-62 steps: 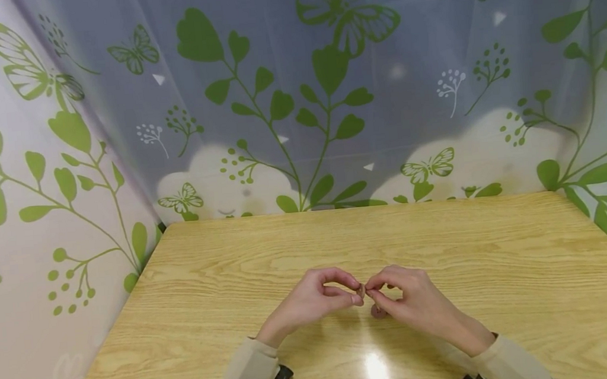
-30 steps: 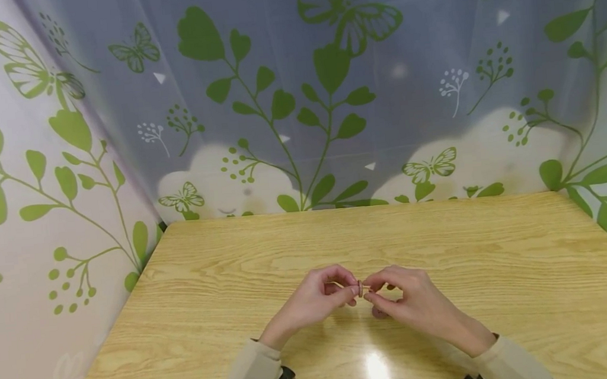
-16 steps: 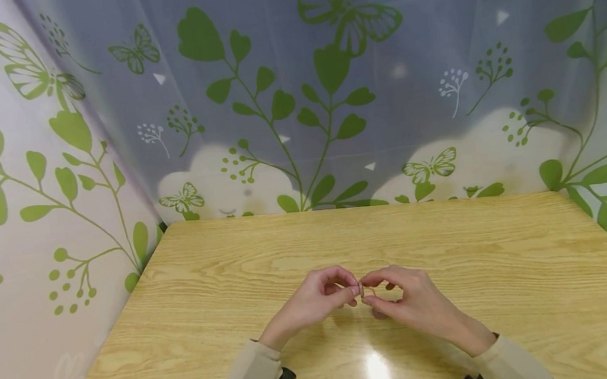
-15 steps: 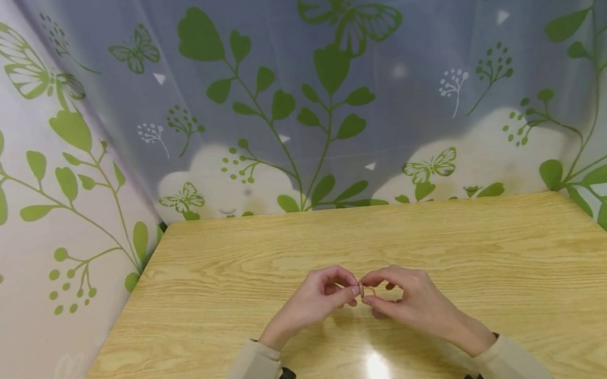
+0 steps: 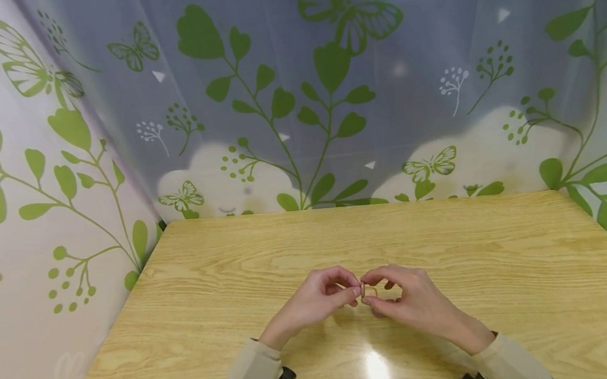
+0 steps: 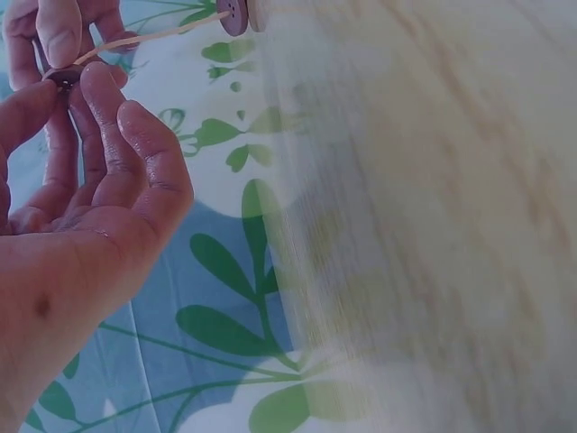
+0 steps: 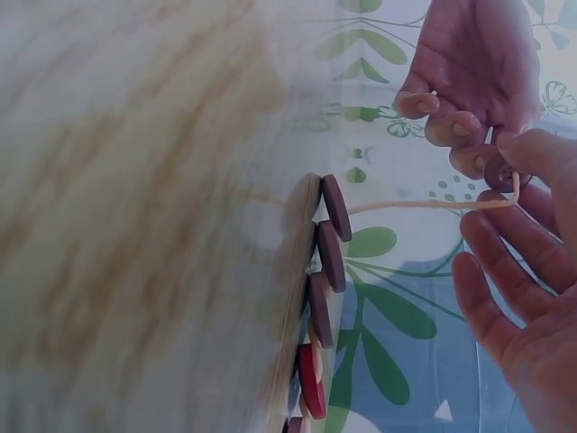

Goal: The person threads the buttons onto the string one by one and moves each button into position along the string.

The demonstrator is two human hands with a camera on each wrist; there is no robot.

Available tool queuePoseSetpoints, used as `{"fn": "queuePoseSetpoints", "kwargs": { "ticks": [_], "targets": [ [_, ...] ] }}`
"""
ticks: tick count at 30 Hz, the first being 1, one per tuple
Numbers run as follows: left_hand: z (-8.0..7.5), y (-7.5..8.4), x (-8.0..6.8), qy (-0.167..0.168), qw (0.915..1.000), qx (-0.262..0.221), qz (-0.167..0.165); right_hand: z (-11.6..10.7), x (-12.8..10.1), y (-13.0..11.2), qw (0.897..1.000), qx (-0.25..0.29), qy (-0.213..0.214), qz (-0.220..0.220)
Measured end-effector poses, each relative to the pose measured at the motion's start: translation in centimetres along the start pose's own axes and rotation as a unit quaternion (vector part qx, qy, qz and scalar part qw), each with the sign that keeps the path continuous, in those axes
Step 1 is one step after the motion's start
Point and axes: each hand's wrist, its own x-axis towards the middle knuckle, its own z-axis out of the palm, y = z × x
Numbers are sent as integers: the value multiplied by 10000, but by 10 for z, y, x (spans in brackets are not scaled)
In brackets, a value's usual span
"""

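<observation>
Head view shows both hands meeting low over the table (image 5: 502,269), the left hand (image 5: 312,300) pinching a small button (image 5: 363,290) at its fingertips while the right hand (image 5: 416,299) pinches a thin cord (image 7: 424,205) against it. On the right wrist view the cord runs to a row of threaded buttons (image 7: 323,298) on the table. A loose pinch could drop the button, or the cord end could slip back out.

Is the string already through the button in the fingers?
Cannot tell. The string reaches the held button, pinched between both hands' fingertips, which hide the holes.
</observation>
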Motion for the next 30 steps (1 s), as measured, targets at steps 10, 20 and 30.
{"fn": "queuePoseSetpoints", "kwargs": {
  "ticks": [10, 20, 30],
  "targets": [
    [-1, -1, 0, -60, 10000, 44, 27, -1, 3, 1, 9998, 93, 0, -183],
    [-4, 0, -3, -85, 9999, 53, -3, -1, 2, 0, 9997, 170, -155, -99],
    [-6, -1, -6, -55, 9999, 86, -98, -1, -1, 2, 9996, 162, -232, -80]
  ]
}}
